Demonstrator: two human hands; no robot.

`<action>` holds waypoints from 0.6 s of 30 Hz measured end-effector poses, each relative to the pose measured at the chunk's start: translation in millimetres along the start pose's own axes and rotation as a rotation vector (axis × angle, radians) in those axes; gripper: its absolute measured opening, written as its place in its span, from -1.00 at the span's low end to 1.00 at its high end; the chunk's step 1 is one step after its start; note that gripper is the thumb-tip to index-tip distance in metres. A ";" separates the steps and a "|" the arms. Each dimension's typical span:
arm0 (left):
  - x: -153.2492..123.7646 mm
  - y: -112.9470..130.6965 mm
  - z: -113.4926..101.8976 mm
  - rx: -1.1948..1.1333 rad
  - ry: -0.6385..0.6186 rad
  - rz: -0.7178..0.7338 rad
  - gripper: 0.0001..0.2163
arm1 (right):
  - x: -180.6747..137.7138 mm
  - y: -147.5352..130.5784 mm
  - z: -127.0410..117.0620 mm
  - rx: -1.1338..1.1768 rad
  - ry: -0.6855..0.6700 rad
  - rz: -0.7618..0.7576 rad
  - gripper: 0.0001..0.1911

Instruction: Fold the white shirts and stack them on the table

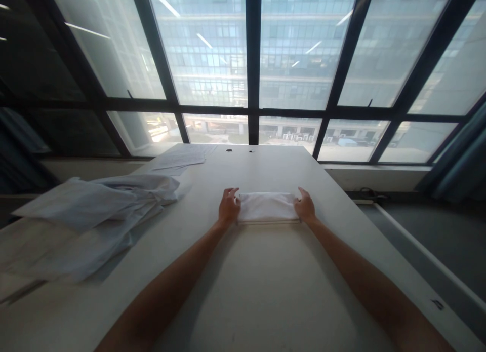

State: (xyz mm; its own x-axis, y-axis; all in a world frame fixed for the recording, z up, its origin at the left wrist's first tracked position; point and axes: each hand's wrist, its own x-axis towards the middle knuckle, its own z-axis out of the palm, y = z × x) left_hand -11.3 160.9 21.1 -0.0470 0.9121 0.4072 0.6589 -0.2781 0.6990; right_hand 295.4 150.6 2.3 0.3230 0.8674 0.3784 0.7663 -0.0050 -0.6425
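A small folded white cloth (268, 208) lies flat on the white table (266, 291), in front of me at arm's length. My left hand (228, 207) rests against the cloth's left edge with fingers curled at its far corner. My right hand (305, 206) presses against the right edge, fingers curved over that side. Both forearms stretch out across the tabletop toward it.
A heap of loose white garments (94, 215) spreads over the table's left side. Sheets of paper (182, 158) lie at the far left corner. Two dark cable holes (229, 150) sit near the far edge. Large windows stand behind; the floor drops away on the right.
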 end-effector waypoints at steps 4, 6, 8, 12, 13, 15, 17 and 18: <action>-19.5 19.3 9.3 0.233 -0.316 0.457 -0.58 | -20.3 -30.9 0.9 -0.073 -0.052 -0.335 -0.49; -29.5 26.8 15.6 0.312 -0.474 0.553 -0.56 | -35.0 -48.3 6.1 -0.128 -0.187 -0.467 -0.47; -36.2 29.5 19.6 0.352 -0.541 0.586 -0.54 | -47.6 -59.2 13.1 -0.193 -0.336 -0.545 -0.42; -38.0 23.7 19.7 0.350 -0.580 0.593 -0.54 | -55.2 -56.2 22.8 -0.287 -0.468 -0.499 -0.31; -37.1 21.5 18.6 0.351 -0.595 0.591 -0.53 | -53.8 -52.4 23.7 -0.304 -0.465 -0.462 -0.29; -35.0 17.5 15.2 0.365 -0.611 0.552 -0.49 | -49.1 -44.5 23.9 -0.339 -0.444 -0.389 -0.29; -32.5 13.4 9.6 0.399 -0.603 0.448 -0.43 | -43.8 -37.2 22.2 -0.375 -0.430 -0.320 -0.30; -31.0 10.6 5.9 0.419 -0.600 0.378 -0.41 | -41.2 -33.5 20.5 -0.391 -0.423 -0.284 -0.32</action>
State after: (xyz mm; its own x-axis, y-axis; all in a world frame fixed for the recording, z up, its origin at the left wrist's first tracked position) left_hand 1.6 131.5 12.5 0.5657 0.8179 0.1045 0.7805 -0.5720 0.2522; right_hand 245.0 125.3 -5.4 -0.1076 0.9826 0.1515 0.9615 0.1416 -0.2356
